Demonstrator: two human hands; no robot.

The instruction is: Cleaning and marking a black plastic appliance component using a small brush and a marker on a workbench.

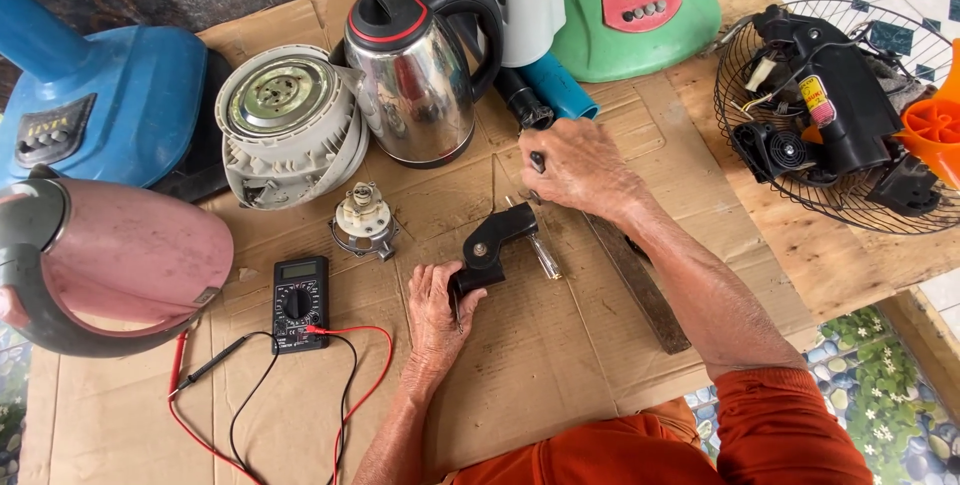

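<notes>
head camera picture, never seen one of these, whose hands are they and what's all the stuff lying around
There is one picture, taken by a camera worn on a person's head and looking down, so the two bare hands with orange sleeves are that person's own. No machine is at work.

The left hand grips a small black angled plastic part. The right hand holds a slim dark-handled tool pointed down at that part; its clear tip shows beside the part.

Everything lies on a flattened brown cardboard sheet. Near the left hand sits a black multimeter with red and black leads. Around it: a pink kettle, a shiny steel kettle with black handle, a round white plastic base, a blue fan base, a green fan base and a wire fan guard holding a black motor.
</notes>
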